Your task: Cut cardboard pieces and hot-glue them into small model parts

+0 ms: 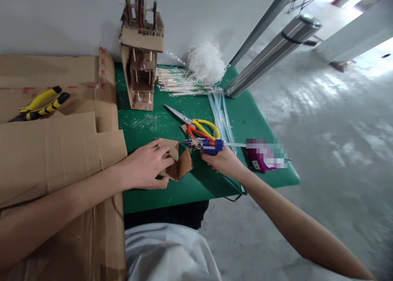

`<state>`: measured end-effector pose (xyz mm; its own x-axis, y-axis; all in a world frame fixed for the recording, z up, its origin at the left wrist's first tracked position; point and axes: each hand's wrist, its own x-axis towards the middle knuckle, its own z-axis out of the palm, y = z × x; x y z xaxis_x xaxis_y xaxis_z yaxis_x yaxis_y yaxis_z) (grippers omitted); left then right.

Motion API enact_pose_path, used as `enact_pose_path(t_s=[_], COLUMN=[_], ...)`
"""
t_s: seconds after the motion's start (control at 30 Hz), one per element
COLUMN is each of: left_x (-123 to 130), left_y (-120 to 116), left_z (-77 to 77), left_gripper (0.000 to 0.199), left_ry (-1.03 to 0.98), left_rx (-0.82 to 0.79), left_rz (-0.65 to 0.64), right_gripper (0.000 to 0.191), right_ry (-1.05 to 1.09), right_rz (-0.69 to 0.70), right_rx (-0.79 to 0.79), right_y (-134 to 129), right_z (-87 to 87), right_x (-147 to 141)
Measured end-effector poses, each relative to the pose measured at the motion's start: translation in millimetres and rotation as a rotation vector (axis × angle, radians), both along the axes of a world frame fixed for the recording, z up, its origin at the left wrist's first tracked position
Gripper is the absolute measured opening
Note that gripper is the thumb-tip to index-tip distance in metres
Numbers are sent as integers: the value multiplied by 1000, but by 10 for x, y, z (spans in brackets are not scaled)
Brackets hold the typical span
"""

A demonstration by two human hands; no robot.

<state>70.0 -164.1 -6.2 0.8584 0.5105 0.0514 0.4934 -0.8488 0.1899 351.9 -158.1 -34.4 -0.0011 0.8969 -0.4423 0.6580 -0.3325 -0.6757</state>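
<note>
My left hand (152,164) grips a small folded piece of cardboard (183,165) with its flaps standing up, low over the green tabletop. In my right hand (221,160) is a blue glue gun (211,146), its nozzle pointing left at the cardboard's upper flap. Whether the nozzle touches the flap I cannot tell. A clear glue stick (236,144) juts from the gun's back end. Just beyond the gun lie scissors (196,125) with yellow and red handles, blades slightly apart or closed, pointing to the upper left.
A cardboard tower (141,43) with wheels on top stands by the wall. Beside it are wooden sticks (181,81), white string (207,64) and glue sticks (221,117). Pliers (43,104) rest on cardboard sheets (55,150) at left; a purple packet (260,160) lies right, near the table edge.
</note>
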Motion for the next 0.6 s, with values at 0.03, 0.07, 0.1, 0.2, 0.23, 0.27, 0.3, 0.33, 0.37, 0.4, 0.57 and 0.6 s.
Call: enact_pose_path(t_s=[0.03,0.07,0.1,0.2,0.23,0.27,0.3,0.33,0.37,0.4,0.57,0.6], left_x=[0,-1,-1,-4,-4,-5,-4,-4,-2,-1,1,0], left_y=[0,1,1,3,3,3,3,3,3,3,8,10], left_z=[0,1,2,12,17,22,27,31,34,36,25,21], left_gripper=[34,34,34,33,33,34,34,34,34,35,34,33], left_ry=[2,5,8,6,6,7,9,13,15,15,7,5], left_rx=[2,5,9,12,9,5,2,-2,-5,-9,-8,-6], left_rz=[-2,-3,-4,0,1,0,-2,-3,-5,-5,-4,-4], right_gripper=[28,28,28,26,26,26,26,26,27,28,32,34], right_ry=[11,21,29,19,8,-3,-11,-16,-18,-16,64,76], right_rz=[0,-1,2,-20,-33,-44,-53,-59,-61,-65,-86,-88], right_rx=[11,23,32,32,23,15,7,0,-7,-17,-16,6], right_y=[-2,-4,-7,-11,-12,-12,-11,-12,-13,-17,-60,-66], right_z=[-1,-2,-3,1,5,10,16,21,27,34,114,148], right_x=[-1,0,0,-6,-11,-19,-27,-34,-40,-42,70,122])
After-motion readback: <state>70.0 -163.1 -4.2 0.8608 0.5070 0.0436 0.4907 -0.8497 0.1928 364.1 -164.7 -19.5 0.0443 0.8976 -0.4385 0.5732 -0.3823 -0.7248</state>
